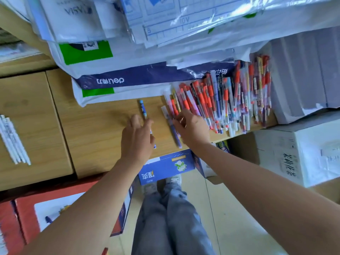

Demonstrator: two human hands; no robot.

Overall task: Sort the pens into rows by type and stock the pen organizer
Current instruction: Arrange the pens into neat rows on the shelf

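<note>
My left hand (137,138) lies over the blue pen (143,108) at centre frame on the counter (103,115), fingers (148,124) loosely curled; grip cannot be determined. My right hand (193,129) curls its fingers into the left edge of the pen pile (230,100), centre right; hold cannot be determined.

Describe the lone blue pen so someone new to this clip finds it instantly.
Start at the wooden desk, below the blue paper pack. Left of the pen pile lies one blue pen, partly under the left hand. Unlike the piled pens, it lies alone.
</note>
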